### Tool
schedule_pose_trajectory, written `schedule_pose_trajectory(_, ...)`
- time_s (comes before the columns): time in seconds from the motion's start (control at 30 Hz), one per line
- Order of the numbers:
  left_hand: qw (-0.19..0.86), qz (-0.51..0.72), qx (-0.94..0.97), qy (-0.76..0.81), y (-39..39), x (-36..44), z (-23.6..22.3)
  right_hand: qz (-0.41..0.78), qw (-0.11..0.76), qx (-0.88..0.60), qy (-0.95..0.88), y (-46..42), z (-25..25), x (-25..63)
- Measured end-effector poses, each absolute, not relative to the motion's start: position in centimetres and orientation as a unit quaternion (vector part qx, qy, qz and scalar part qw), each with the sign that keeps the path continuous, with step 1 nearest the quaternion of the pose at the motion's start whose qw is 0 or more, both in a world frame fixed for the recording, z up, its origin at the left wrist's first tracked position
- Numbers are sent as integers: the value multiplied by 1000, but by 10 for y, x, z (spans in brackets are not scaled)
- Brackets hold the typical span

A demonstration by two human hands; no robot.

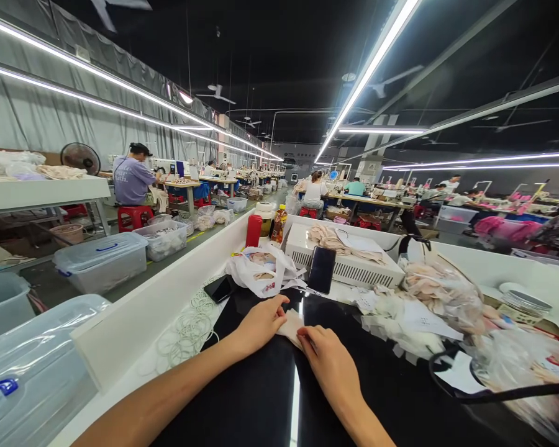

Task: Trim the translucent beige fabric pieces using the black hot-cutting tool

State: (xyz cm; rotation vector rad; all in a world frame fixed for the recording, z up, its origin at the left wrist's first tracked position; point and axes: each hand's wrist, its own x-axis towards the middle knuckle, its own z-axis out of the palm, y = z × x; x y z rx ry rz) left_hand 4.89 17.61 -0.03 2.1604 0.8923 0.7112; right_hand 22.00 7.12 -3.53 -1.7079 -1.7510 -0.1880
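Note:
A small beige fabric piece (290,325) lies on the black glossy worktop (261,397) in front of me. My left hand (259,324) rests on its left edge, fingers curled and pinching it. My right hand (327,354) presses on its right edge with fingers bent down over it. Most of the piece is hidden between the two hands.
A white plastic bag (259,269), two dark phones (321,269) (218,288), a white box (349,261) with beige pieces, a red bottle (254,230), white elastic rings (190,326) and bagged fabric (440,292) crowd the bench. Clear lidded bins (100,259) line the aisle at left. Other workers sit at distant tables.

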Motion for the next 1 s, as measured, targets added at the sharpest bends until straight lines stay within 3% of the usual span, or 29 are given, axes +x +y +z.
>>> schedule_pose_trajectory(0.37, 232, 241, 874, 352, 183, 56, -17, -137, 282, -663, -680, 75, -49, 218)
schedule_pose_trajectory(0.77, 234, 238, 868, 369, 181, 49, -18, -182, 304, -647, -675, 67, -36, 204)
schedule_pose_trajectory(1.0, 218, 260, 866, 368, 181, 42, -14, -149, 341, -570, -733, 9, -17, 189)
